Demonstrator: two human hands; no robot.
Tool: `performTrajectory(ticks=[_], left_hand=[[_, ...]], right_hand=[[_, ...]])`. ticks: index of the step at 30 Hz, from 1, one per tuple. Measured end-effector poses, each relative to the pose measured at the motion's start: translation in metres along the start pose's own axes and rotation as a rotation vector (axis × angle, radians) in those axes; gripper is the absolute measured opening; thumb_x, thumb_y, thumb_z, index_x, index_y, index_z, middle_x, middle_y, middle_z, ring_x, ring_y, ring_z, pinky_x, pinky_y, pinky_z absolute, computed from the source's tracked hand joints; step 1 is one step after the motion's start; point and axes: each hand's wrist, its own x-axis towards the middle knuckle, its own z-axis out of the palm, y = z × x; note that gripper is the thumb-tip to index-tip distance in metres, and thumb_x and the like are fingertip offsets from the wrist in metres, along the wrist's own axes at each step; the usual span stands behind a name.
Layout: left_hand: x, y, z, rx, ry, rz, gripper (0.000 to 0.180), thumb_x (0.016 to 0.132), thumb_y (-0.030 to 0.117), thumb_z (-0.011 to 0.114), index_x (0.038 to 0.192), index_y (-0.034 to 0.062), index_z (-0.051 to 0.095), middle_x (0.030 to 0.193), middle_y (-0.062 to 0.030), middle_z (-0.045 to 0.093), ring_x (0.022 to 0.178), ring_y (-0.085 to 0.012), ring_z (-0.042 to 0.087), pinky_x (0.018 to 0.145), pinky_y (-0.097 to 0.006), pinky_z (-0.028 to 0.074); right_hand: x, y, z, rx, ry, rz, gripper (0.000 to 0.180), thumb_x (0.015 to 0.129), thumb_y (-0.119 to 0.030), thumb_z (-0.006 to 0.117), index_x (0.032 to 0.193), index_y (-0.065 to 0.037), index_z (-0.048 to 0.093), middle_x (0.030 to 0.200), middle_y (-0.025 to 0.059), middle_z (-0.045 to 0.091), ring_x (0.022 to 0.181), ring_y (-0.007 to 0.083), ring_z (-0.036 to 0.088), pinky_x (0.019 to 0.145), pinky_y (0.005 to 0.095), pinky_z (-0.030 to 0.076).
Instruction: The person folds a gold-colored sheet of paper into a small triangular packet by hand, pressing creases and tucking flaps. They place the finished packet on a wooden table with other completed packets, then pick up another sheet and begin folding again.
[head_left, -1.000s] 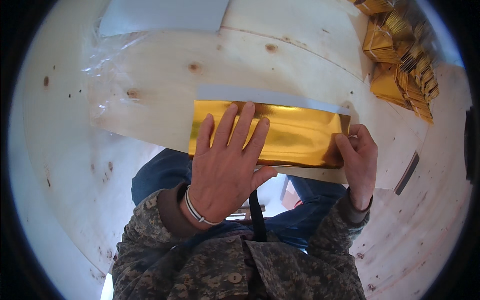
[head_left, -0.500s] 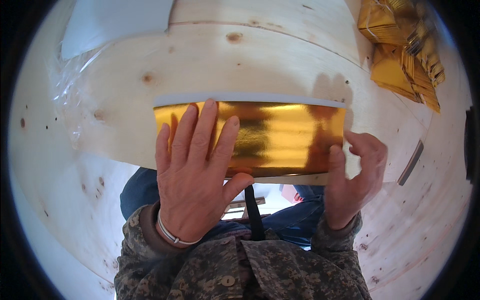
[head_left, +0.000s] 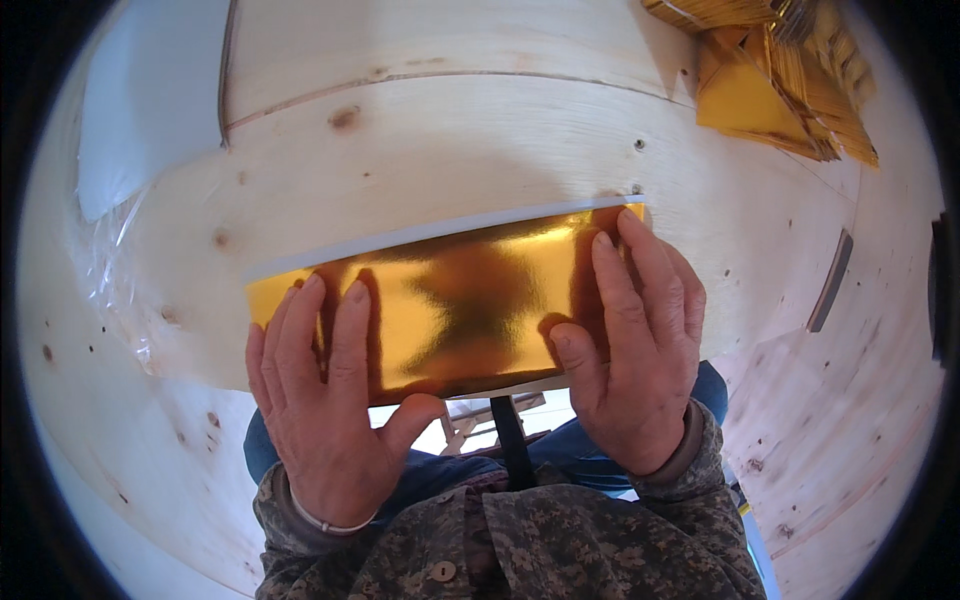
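A sheet of shiny gold foil paper (head_left: pixel 460 310) lies on the wooden table in front of me, with a white strip along its far edge. It slants, its right end farther from me than its left. My left hand (head_left: pixel 325 400) rests on the left part of the sheet, fingers spread and thumb near the close edge. On the right part lies my right hand (head_left: pixel 635 345), its fingers stretched toward the far right corner and its thumb apart. Neither hand grips anything. Dark reflections of the fingers show in the foil.
Bundles of folded gold paper (head_left: pixel 765 85) lie at the far right. A stack of white sheets (head_left: pixel 150 100) is at the far left, with crumpled clear plastic (head_left: pixel 115 265) below it. A dark flat strip (head_left: pixel 830 280) lies on the right. The pale wooden table (head_left: pixel 480 140) has knots and a seam.
My right hand has come from beside the right edge onto the sheet, its fingers now stretched out. The sheet has turned, its left end nearer me. My left hand has shifted left and nearer.
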Motion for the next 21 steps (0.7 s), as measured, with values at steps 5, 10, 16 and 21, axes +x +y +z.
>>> performTrajectory(ticks=[5,10,16,21], left_hand=[[0.0005,-0.003,0.0012,0.015,0.012,0.021,0.089,0.088,0.078,0.036,0.141,0.0083,0.05,0.147,-0.0202,0.042,0.136,-0.0378,0.042,0.112,-0.057,0.027],[0.0014,-0.0035,0.0004,0.018,0.007,0.015,0.093,0.085,0.081,0.038,0.141,0.0079,0.049,0.148,-0.0217,0.041,0.138,-0.0401,0.04,0.112,-0.057,0.028],[0.001,-0.0064,-0.0025,0.04,0.014,0.016,0.098,0.082,0.084,0.04,0.141,0.0066,0.049,0.148,-0.0219,0.042,0.136,-0.0423,0.041,0.111,-0.058,0.029],[0.0014,-0.0081,-0.001,0.037,0.004,0.015,0.1,0.081,0.084,0.041,0.141,0.0045,0.048,0.148,-0.0231,0.041,0.135,-0.043,0.041,0.111,-0.056,0.03]], right_hand=[[0.0003,0.002,0.0,0.012,-0.004,0.002,0.056,0.087,-0.026,0.069,0.13,0.006,0.057,0.141,0.0217,0.051,0.123,0.0371,0.051,0.103,0.0448,0.043],[0.0012,0.0043,-0.0003,0.039,-0.003,-0.002,0.055,0.087,-0.027,0.068,0.13,0.006,0.057,0.141,0.0223,0.05,0.125,0.0374,0.05,0.103,0.0454,0.043],[0.0006,0.0053,-0.0016,0.026,-0.03,-0.004,0.054,0.093,-0.032,0.061,0.131,0.006,0.057,0.142,0.0229,0.049,0.126,0.037,0.049,0.104,0.0453,0.042],[0.0011,0.0068,0.0004,0.025,-0.024,-0.008,0.055,0.1,-0.039,0.054,0.133,0.005,0.055,0.141,0.0237,0.048,0.127,0.0361,0.049,0.106,0.0442,0.04]])
